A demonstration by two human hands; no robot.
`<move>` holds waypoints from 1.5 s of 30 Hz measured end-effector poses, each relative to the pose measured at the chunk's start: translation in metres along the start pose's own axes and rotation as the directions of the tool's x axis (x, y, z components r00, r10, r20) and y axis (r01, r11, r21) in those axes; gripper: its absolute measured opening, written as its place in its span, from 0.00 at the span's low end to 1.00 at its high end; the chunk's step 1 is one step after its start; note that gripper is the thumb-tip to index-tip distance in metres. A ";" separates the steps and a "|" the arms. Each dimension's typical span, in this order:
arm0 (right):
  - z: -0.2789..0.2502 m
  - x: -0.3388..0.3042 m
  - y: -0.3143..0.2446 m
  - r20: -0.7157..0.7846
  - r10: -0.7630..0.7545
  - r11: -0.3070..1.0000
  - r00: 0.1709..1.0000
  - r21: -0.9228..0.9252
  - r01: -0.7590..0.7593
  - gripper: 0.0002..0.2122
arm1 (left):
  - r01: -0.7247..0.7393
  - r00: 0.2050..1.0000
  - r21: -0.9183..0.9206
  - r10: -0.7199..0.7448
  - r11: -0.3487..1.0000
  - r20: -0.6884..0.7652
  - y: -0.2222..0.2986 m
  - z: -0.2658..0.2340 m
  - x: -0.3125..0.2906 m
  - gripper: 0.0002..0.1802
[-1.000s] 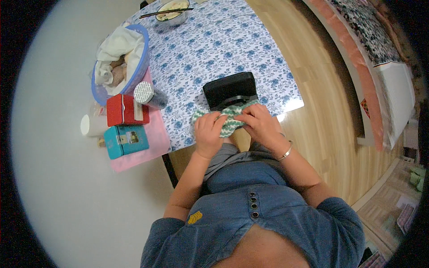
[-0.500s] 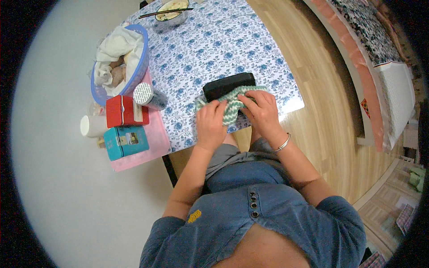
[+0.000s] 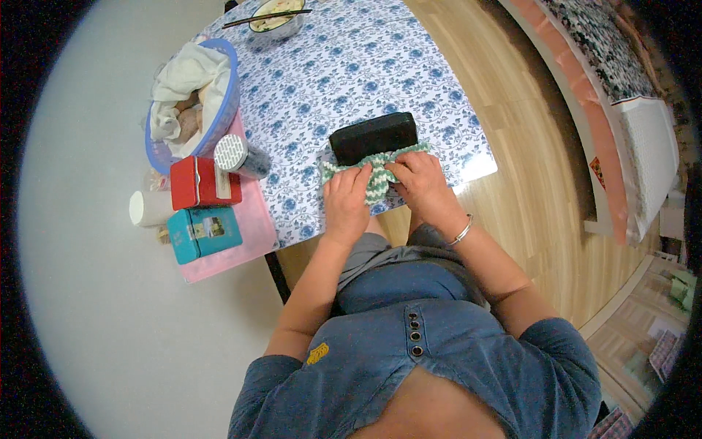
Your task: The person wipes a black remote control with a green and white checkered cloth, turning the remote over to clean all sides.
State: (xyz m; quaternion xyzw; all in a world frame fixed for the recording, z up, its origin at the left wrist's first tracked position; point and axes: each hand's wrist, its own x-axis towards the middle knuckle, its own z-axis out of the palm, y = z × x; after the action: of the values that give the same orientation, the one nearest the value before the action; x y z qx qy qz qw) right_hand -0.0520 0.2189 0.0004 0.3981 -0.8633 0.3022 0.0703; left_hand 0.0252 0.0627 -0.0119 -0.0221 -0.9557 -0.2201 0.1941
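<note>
A black oblong case, perhaps a wallet or glasses case, lies near the table's front edge. Just on its near side is a green-and-white striped cloth, bunched in the middle and partly covered by my fingers. My left hand grips the cloth's left part, fingers bent over it. On the right part, my right hand pinches the fabric between thumb and fingers; a silver bangle circles that wrist. Whether the cloth also reaches under the case cannot be made out.
On the left stand a blue basket with white cloth and brownish items, a patterned-lid jar, a red tin, a teal tin and a white cup. A bowl with chopsticks sits at the far edge.
The cloth's right side has come down from the black case, so more of the case shows. My right hand has shifted slightly down and left, while my left hand stays nearly in place.
</note>
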 end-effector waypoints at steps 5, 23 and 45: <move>0.003 0.001 0.000 0.002 -0.037 0.996 0.999 -0.087 0.037 0.18 | -0.037 0.998 0.045 0.040 0.998 -0.047 0.002 0.002 -0.002 0.20; -0.012 0.009 0.007 0.193 0.070 0.989 0.979 0.115 -0.094 0.15 | 0.035 0.995 -0.022 -0.037 0.999 -0.093 0.003 0.008 -0.007 0.23; -0.001 -0.010 0.017 0.147 -0.057 0.980 0.988 0.199 0.026 0.21 | 0.005 0.991 -0.048 -0.012 0.999 -0.136 -0.007 0.014 -0.015 0.18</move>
State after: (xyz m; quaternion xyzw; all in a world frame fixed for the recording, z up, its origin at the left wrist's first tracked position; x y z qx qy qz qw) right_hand -0.0577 0.2340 -0.0106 0.4429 -0.8235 0.3532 -0.0291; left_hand 0.0329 0.0632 -0.0314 -0.0074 -0.9348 -0.2444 0.2575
